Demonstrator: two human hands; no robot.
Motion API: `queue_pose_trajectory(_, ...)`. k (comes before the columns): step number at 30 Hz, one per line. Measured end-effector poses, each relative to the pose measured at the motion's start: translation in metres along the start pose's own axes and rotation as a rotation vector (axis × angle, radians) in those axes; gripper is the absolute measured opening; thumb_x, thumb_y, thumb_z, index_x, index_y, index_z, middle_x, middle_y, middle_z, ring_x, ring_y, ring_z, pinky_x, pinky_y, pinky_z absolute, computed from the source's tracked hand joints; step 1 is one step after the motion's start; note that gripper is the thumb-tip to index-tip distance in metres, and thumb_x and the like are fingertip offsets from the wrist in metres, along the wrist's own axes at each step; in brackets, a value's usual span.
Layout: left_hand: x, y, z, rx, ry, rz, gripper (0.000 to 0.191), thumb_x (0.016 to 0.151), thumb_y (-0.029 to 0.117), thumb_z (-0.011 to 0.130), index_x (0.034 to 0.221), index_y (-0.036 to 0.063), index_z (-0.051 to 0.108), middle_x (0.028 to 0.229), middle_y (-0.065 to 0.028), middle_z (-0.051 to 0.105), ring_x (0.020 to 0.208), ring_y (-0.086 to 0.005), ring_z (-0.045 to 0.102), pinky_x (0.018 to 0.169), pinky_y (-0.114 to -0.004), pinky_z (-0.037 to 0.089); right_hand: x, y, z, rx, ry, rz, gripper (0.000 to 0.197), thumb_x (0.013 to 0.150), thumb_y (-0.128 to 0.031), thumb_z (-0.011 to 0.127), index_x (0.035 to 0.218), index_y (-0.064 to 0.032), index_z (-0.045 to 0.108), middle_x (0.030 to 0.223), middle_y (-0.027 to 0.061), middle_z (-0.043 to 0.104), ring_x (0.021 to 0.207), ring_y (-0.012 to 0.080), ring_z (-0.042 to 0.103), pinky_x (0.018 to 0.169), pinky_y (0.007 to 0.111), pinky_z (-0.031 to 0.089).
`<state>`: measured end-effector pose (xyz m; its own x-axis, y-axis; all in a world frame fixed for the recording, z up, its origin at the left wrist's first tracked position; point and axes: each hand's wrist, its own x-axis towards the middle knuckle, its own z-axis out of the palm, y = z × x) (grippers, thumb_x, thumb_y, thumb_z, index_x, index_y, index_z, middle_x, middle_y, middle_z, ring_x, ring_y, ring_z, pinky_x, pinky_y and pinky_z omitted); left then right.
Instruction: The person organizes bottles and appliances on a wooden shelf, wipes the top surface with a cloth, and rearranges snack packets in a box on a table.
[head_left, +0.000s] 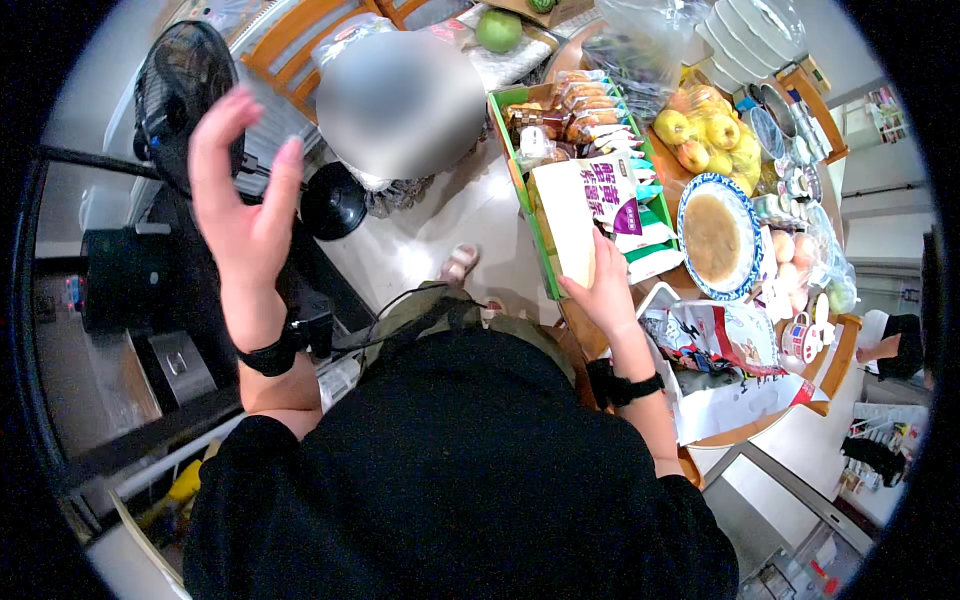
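Observation:
My left hand is raised in front of a black electric fan, its thumb and fingers apart and nothing between them. On the other side, my right hand grips the near end of a pale flat package, with the thumb on its face. That package lies over the near part of a green open box. Wrapped pastries stand in a row at the box's far end. A white and purple printed packet rests beside the pale package, and green and white packets lie along the right side.
The round wooden table also holds a blue-rimmed bowl of brown food, bagged yellow fruit, a white tray with snack bags and a lidded cup. A person with a blurred head is ahead, near wooden chairs.

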<state>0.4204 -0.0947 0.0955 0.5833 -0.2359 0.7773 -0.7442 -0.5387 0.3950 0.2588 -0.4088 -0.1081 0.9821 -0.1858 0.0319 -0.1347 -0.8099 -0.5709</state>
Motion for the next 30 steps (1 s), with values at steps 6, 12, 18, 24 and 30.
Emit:
queue_pose_trajectory(6, 0.003, -0.079, 0.093, -0.045, -0.641, -0.144, 0.025, 0.076, 0.016, 0.064, 0.096, 0.0007, 0.06, 0.091, -0.0149, 0.062, 0.087, -0.0282, 0.059, 0.079, -0.035, 0.045, -0.001, -0.022, -0.021, -0.023, -0.062, 0.101, 0.082, 0.067, -0.017, 0.074, 0.133, 0.0024, 0.029, 0.129, 0.0238, 0.038, 0.121, 0.038, 0.036, 0.102, 0.042, 0.031)
queue_pose_trajectory(12, 0.01, -0.171, 0.228, -0.101, -0.903, 0.026, 0.024, 0.075, 0.022, 0.064, 0.093, 0.0044, 0.062, 0.086, -0.0133, 0.063, 0.082, -0.0315, 0.06, 0.072, -0.037, 0.048, -0.022, -0.051, -0.046, -0.09, 0.005, 0.447, 0.071, 0.071, -0.008, 0.07, 0.131, -0.0017, 0.034, 0.129, 0.0202, 0.04, 0.119, 0.0355, 0.039, 0.1, 0.04, 0.033)
queue_pose_trajectory(18, 0.015, -0.187, 0.331, -0.346, -1.05, 0.154, 0.035, 0.075, 0.03, 0.066, 0.098, 0.0043, 0.061, 0.094, -0.0127, 0.061, 0.085, -0.029, 0.06, 0.074, -0.038, 0.048, 0.005, -0.1, -0.081, -0.109, 0.014, 0.546, 0.052, 0.072, -0.011, 0.069, 0.119, -0.0017, 0.049, 0.124, 0.0193, 0.046, 0.114, 0.0362, 0.044, 0.096, 0.042, 0.036)
queue_pose_trajectory(24, 0.013, -0.166, 0.372, -0.116, -1.306, 0.414, 0.05, 0.068, 0.046, 0.067, 0.101, 0.0079, 0.062, 0.099, -0.0074, 0.061, 0.102, -0.0271, 0.049, 0.089, -0.054, 0.032, 0.114, -0.088, -0.068, -0.228, 0.067, 0.36, 0.04, 0.076, -0.018, 0.064, 0.111, -0.0015, 0.053, 0.117, 0.0158, 0.052, 0.107, 0.0339, 0.05, 0.089, 0.041, 0.042)
queue_pose_trajectory(30, 0.011, -0.161, 0.381, -0.133, -1.414, 0.532, 0.036, 0.067, 0.04, 0.066, 0.081, 0.0065, 0.063, 0.088, -0.0094, 0.063, 0.096, -0.0274, 0.055, 0.098, -0.064, 0.02, 0.197, -0.078, -0.056, -0.217, 0.005, 0.298, 0.037, 0.075, -0.022, 0.064, 0.107, -0.0039, 0.056, 0.11, 0.0123, 0.056, 0.1, 0.0308, 0.055, 0.085, 0.04, 0.043)
